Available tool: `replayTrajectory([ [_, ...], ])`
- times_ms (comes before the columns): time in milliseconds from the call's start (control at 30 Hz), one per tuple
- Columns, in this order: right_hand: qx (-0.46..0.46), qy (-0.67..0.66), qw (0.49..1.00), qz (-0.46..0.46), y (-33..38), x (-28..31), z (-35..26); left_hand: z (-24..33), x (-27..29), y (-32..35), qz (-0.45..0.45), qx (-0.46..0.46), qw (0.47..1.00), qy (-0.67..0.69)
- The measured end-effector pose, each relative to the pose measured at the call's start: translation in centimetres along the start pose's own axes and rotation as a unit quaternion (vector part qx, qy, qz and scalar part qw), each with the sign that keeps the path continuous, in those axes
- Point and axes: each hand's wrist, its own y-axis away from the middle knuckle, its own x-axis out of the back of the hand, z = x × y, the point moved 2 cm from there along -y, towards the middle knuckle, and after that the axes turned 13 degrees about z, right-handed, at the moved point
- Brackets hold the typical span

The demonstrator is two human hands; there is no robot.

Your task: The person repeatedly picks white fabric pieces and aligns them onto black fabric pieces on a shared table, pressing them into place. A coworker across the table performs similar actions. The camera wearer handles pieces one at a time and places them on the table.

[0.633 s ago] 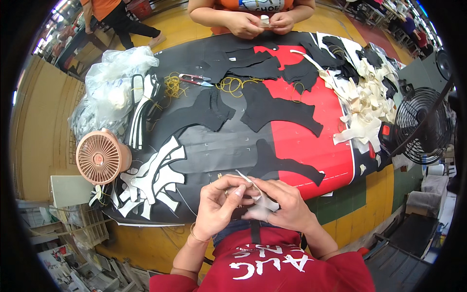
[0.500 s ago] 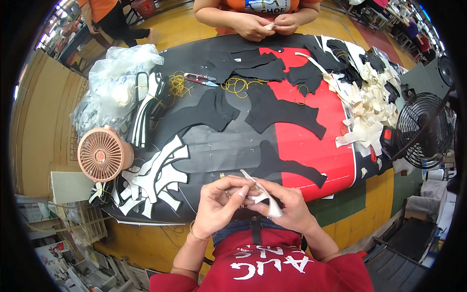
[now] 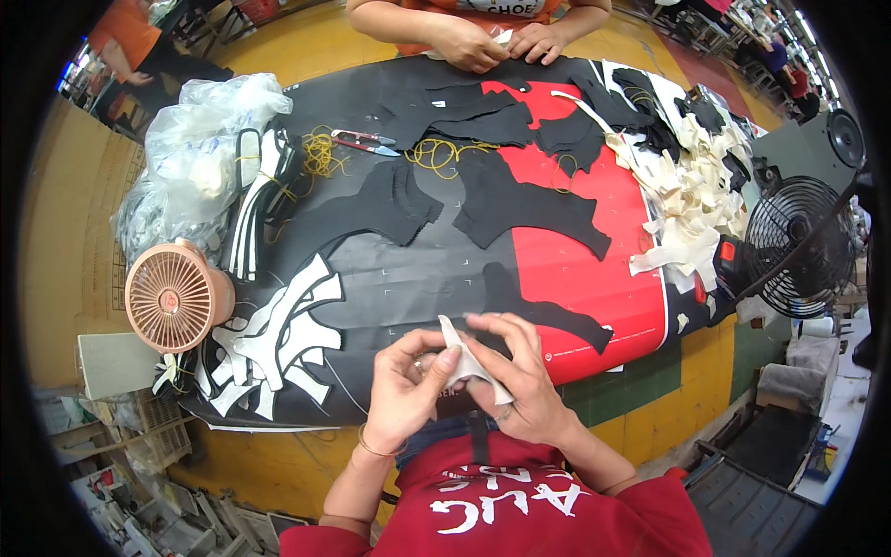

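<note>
Close to my body, above the table's near edge, both hands meet at a small white cut piece of material [image 3: 461,358]. My left hand [image 3: 405,388] pinches it between thumb and fingers from the left. On the other side, my right hand [image 3: 522,379] holds its lower right end, with the upper fingers fairly straight over it. One narrow tip of the piece points up between the hands. Just beyond lies a curved black piece [image 3: 543,314]. Larger black cut pieces [image 3: 529,209] are spread farther up the table, and black-edged white pieces [image 3: 278,339] are heaped to the left.
A pink fan [image 3: 176,295] stands at the left edge, near plastic bags [image 3: 209,139]. Thread snips [image 3: 367,142] lie among yellow cords [image 3: 320,153]. Cream scraps [image 3: 691,195] pile up at right beside a black fan [image 3: 800,246]. Across the table, another person's hands [image 3: 492,45] hold a small pale piece.
My right hand's upper fingers have straightened and lifted. The white piece has turned and shows more of its face between my hands. The whole view has shifted slightly.
</note>
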Motion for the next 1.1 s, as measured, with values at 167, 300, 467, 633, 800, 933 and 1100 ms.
replayTrajectory([
  [167, -0.031, 0.178, 0.983, 0.016, 0.6, 2.0, 2.6, 0.4, 1.6, -0.2, 0.078, -0.034, 0.996, 0.025],
  [300, -0.044, 0.332, 0.942, -0.034, 0.9, 4.6, 6.4, 1.5, 3.2, -0.4, 0.127, -0.118, 0.985, -0.002],
  [467, -0.056, 0.434, 0.899, 0.001, -1.8, 10.7, 10.6, 2.3, 4.2, 0.1, 0.132, -0.143, 0.981, -0.008],
  [633, -0.010, 0.327, 0.927, 0.186, -4.5, 10.8, 9.4, 2.7, 5.2, 0.6, 0.172, -0.179, 0.967, -0.049],
  [800, 0.011, 0.172, 0.976, 0.132, -9.4, 1.7, 6.4, 2.6, 5.4, 0.4, 0.181, -0.207, 0.958, -0.079],
  [933, 0.048, 0.263, 0.962, 0.050, -14.3, -6.6, 4.9, 2.2, 5.3, 1.1, 0.192, -0.225, 0.948, -0.119],
  [1100, 0.007, 0.275, 0.959, 0.073, -15.7, -9.3, 4.8, 1.6, 6.0, 1.5, 0.212, -0.236, 0.937, -0.147],
])
